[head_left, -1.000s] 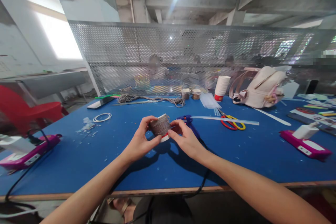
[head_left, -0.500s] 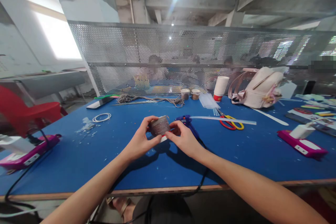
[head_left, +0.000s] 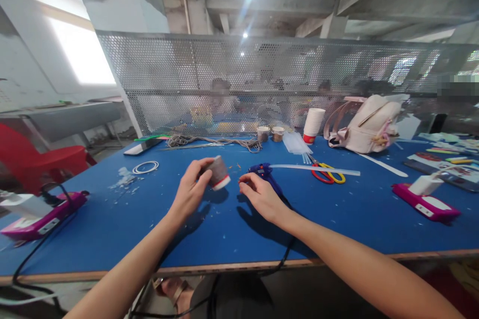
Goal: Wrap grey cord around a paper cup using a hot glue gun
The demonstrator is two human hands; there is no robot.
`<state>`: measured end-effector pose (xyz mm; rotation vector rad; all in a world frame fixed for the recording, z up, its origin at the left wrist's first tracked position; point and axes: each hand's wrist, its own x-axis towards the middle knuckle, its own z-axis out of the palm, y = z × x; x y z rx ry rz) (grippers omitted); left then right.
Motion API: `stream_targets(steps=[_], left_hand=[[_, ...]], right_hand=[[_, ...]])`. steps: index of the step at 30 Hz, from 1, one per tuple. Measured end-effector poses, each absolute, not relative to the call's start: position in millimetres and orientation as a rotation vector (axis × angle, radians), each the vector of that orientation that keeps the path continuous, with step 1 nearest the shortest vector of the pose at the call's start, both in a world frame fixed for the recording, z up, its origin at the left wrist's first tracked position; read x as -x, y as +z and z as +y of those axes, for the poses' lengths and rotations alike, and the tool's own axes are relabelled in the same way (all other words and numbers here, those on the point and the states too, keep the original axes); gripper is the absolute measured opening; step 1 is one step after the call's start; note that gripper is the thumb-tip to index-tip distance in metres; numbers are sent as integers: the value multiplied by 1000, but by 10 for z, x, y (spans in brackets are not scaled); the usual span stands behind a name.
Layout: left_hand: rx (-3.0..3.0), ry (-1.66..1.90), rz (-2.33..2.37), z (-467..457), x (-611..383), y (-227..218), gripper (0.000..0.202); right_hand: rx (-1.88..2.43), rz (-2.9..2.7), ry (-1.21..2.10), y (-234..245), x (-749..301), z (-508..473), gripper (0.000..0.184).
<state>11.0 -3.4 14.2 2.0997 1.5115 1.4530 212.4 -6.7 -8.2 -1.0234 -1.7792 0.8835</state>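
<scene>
My left hand [head_left: 190,190] is closed round a small paper cup wrapped in grey cord [head_left: 217,172], with a red and white band at its rim, held tilted just above the blue table [head_left: 149,219]. My right hand [head_left: 260,197] hovers a little to the right of the cup with loosely curled fingers and nothing in it. Just beyond that hand lies a blue glue gun [head_left: 266,173] with a long clear glue stick [head_left: 318,169] sticking out to the right.
Red and yellow scissors [head_left: 329,174], a stack of paper cups [head_left: 312,125], two wrapped cups [head_left: 270,133], a coil of grey cord [head_left: 209,141], a pale backpack [head_left: 368,124], pink boxes [head_left: 424,202] at both sides, a white ring [head_left: 145,167]. A mesh screen [head_left: 262,79] backs the table; people sit behind it.
My right hand has let go of the cup and drawn back to the right. My left hand alone now holds the cup and has shifted it slightly left and tilted it.
</scene>
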Motion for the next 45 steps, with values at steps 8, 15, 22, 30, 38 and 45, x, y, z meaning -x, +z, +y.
stream_targets(steps=[8,15,22,30,38,45], left_hand=[[-2394,979,2230,232,209,84,39],[-2359,1139,2204,246,236,49,35],[-2237,1610,2171,257,270,110,33],[-1981,1827,2107,332,300,147,29],[-2144,1858,1949,456,613,450,17],[-2210,1751,2013,577,1061,466,13]], right_hand=[[920,-2020,559,-197,-2144,28,14],[836,-2116,458,-188,-2174,42,12],[827,-2193,271,-126,-2291,-271,22],[1132,-2246,7,496,-2209,-252,31],[1381,-2220,-274,1445,-1551,721,29],[1446,-2326,-263,1274,-1066,1145,31]])
